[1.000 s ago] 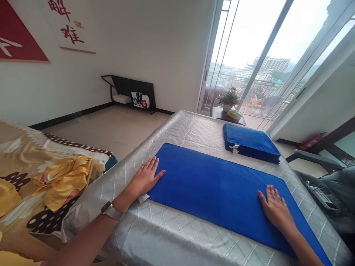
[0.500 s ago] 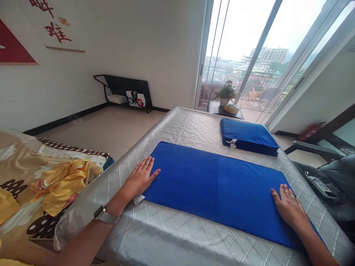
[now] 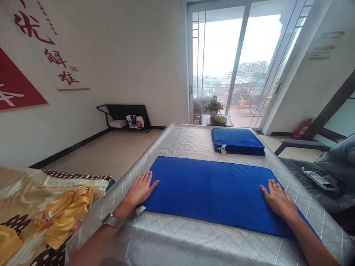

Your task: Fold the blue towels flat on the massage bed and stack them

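Two hands: the left hand [image 3: 140, 190] and the right hand [image 3: 279, 199] are palm down, well apart, at opposite ends of the blue cloth [image 3: 205, 195].
Blue cloth: it lies spread flat upon the silver quilted cover [image 3: 180, 144], before the person.
Left fingers: four are nearly together at the cloth's left edge; the thumb stands away, over the blue surface.
Right fingers: they lie almost side by side on the cloth, close to its right edge, thumb apart.
White tag [image 3: 140, 210]: at the near left corner, beside the left wrist.
Folded stack [image 3: 238, 140]: also blue, behind the spread piece, toward the right.
Watch [image 3: 111, 221]: on the left wrist.
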{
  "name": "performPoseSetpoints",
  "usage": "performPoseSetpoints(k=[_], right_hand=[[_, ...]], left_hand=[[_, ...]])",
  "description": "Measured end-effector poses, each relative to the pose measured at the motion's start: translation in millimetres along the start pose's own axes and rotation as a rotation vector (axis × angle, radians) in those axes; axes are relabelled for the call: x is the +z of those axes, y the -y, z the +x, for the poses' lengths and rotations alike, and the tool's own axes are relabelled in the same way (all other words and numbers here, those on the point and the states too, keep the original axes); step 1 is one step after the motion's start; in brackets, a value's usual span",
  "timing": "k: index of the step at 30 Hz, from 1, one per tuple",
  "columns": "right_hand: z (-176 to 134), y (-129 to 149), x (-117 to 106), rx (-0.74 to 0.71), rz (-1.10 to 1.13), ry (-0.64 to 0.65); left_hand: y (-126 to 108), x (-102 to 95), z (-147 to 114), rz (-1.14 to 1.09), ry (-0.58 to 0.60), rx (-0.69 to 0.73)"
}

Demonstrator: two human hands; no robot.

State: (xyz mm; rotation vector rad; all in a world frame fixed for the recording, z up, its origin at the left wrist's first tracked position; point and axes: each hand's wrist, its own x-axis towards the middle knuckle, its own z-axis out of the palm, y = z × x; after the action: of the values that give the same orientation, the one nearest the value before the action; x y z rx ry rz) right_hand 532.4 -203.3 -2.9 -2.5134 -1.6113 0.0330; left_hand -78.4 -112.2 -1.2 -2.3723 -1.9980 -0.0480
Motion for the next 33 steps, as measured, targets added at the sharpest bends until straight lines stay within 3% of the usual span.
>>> performPoseSetpoints(k=[2,4,8,11,13,16,18,21,24,29,31,33], right_hand=[[0,2,0,0.005,-0.002,-0.002],[-1,4,-1,0.007,-0.005,0.005],[-3,7,-3,0.023,-0.035,0.03],[-4,9,-5,0.032,-0.056,0.039],[-5,9,-6,0.03,-0.071,0.039],[-6,9,-7,0.025,-0.084,0.043],[-6,8,-6,0.025,-0.081,0.044],[-5,6,-3,0.023,-0.066,0.027],[-4,4,2,0.019,-0.045,0.004],[-3,1,4,0.025,-0.041,-0.003],[-1,-1,2,0.026,-0.052,0.018],[1,-2,-2,0.036,-0.071,0.053]], left_hand=[[-13,-8.7,8,0.043,-0.009,-0.027],[-42,-18.3,18,0.042,-0.053,0.04],[-140,-35.5,44,-0.074,-0.039,0.369],[-214,-42.0,71,-0.168,0.007,0.488],[-248,-40.8,89,-0.206,0.006,0.489],[-268,-31.4,110,-0.227,0.021,0.422],[-263,-23.2,116,-0.228,0.043,0.396],[-233,-14.5,120,-0.216,0.065,0.366],[-177,-12.3,124,-0.174,0.052,0.259],[-65,-11.1,129,-0.1,0.038,-0.055],[-38,-7.9,129,-0.085,0.023,-0.125],[-27,-4.1,128,-0.078,0.009,-0.153]])
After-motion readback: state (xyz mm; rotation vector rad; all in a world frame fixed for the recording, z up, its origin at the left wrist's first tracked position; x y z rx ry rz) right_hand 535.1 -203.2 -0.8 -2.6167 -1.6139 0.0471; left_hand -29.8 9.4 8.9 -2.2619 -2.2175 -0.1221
